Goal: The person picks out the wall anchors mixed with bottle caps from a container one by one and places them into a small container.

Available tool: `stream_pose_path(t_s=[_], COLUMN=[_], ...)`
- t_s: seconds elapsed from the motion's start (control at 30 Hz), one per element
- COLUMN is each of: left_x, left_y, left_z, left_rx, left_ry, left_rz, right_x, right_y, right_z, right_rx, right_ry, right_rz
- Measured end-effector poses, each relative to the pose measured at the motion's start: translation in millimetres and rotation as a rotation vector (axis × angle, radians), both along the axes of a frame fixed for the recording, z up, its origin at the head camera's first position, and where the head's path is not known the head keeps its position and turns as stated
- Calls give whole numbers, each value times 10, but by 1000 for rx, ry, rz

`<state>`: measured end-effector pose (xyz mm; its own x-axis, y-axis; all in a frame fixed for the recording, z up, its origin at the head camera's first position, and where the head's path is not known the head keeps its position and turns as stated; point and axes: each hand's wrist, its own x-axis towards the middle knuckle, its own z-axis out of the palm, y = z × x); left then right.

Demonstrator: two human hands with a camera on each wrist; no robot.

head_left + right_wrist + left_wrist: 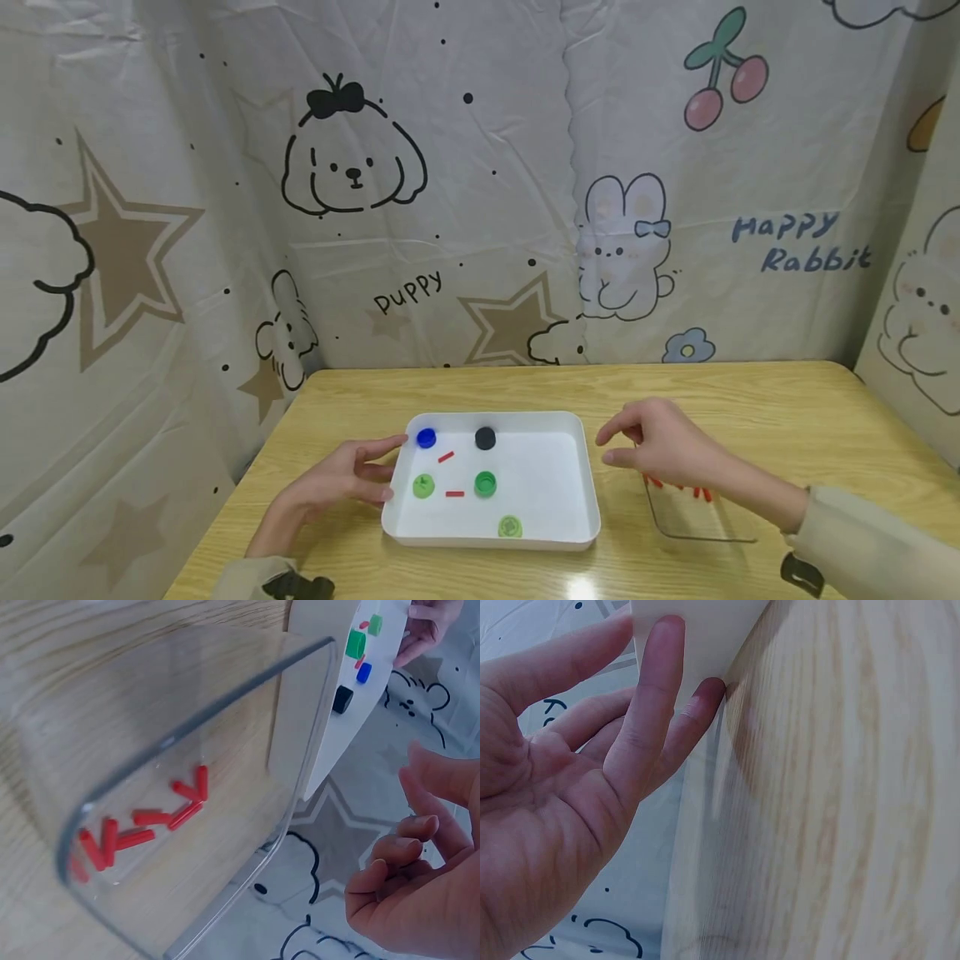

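My left hand (341,475) is at the left side of a white rectangular tray (547,475), its extended fingertips touching the outer wall. The left wrist view shows those fingers (649,697) against the tray's side, low over the table. Over the near part of a clear container (169,741) to the tray's right, my right hand (667,442) hovers with nothing visible between thumb and index finger; its other fingers are loosely bent. Several short red sticks (154,817) lie in that container. The right hand and forearm partly hide it in the head view.
In the tray lie a blue cap (426,438), a black cap (485,438), a green cap (485,484), two light green caps, one on the left (423,486) and one near the front wall (510,526), and two red sticks (454,494). A printed curtain (480,208) hangs behind the wooden table (360,400).
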<state>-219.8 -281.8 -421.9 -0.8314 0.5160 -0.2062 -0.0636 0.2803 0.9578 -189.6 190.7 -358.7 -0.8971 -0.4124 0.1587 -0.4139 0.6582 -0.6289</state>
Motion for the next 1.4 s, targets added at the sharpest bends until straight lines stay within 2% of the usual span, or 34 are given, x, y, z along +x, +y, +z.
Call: stream_pose_path(t_s=[0.3, 0.7, 1.17, 1.4], left_x=[-2, 3, -6, -19], left_y=[-5, -2, 1, -7], left_z=[-2, -17, -21, -28], left_rx=[12, 6, 4, 18], left_ry=[-4, -2, -2, -8], left_rz=[2, -1, 1, -5], right_x=[-47, -233, -415, -454], right_y=[-333, -658, -963, -1129], right_z=[35, -29, -111, -146], right_rx=[12, 10, 3, 14], right_ry=[24, -45, -104, -141], right_rz=[123, 248, 315, 336])
